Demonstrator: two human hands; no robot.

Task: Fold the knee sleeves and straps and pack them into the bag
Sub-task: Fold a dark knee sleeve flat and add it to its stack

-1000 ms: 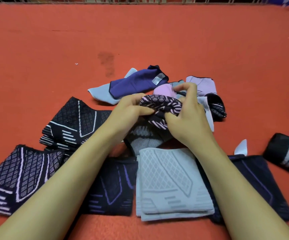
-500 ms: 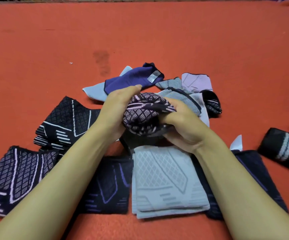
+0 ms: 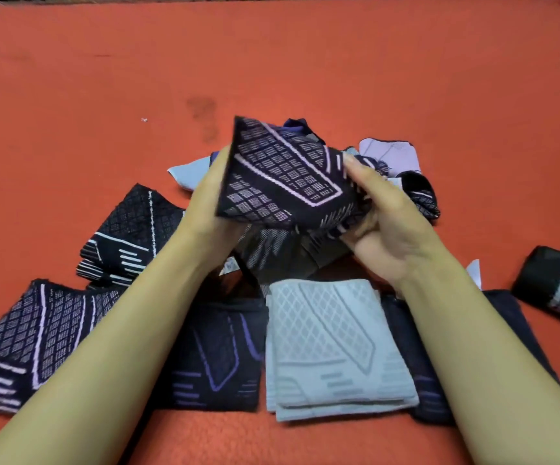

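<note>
An orange carpeted floor (image 3: 70,95) lay under folded sleeves. Above a folded pale-grey knit sleeve (image 3: 332,347), the left hand (image 3: 209,209) and right hand (image 3: 382,223) gripped a black knee sleeve with lilac grid pattern (image 3: 282,176), raised over the pile.

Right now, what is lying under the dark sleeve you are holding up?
Under the dark purple-patterned knee sleeve, held by the left hand and right hand, lies another dark sleeve with pale stripes. The folded grey sleeve sits nearer. The rest is hidden.
</note>
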